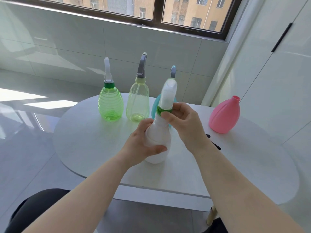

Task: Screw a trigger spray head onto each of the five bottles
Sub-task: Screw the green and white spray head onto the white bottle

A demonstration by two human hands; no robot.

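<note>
Left hand (144, 142) wraps the white bottle (157, 140) above the round table (94, 140), neck tilted up and slightly right; right hand (182, 121) fingers pinch the green collar (164, 110) of its white spray head (168, 94) — a teal bottle (155, 105) stays mostly hidden behind, pink bottle (224, 115) uncapped
</note>
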